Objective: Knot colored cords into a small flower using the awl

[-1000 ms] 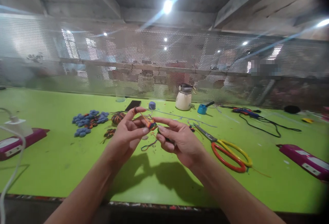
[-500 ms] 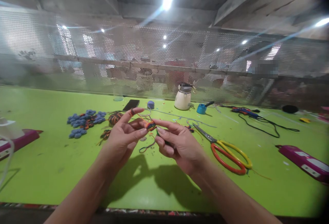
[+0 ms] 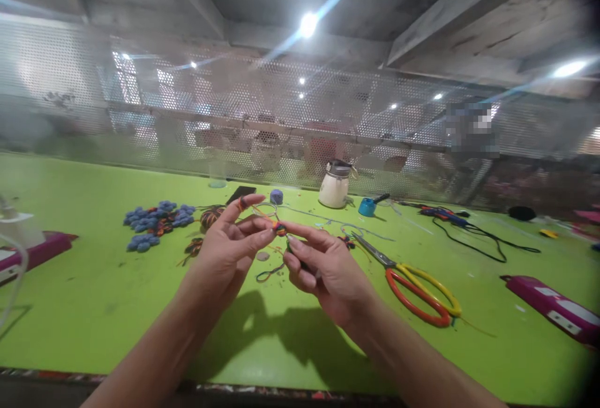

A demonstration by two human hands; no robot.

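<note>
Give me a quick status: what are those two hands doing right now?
Left hand and right hand raised over green table, both pinching small multicoloured knotted cord piece. Red-and-yellow-handled scissors lie right, apart. Nothing between.

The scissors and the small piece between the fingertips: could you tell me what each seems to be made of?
Scissors: grey metal blades, glossy red and yellow handles, likely plastic. Small piece: multicoloured wound thread or cord by its stripes, pinched between left hand and right hand.

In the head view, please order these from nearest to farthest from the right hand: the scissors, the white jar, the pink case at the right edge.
From the right hand:
1. Scissors: on the table just to its right.
2. White jar: behind it, near the mesh screen.
3. Pink case: far right, by the table's edge.
</note>
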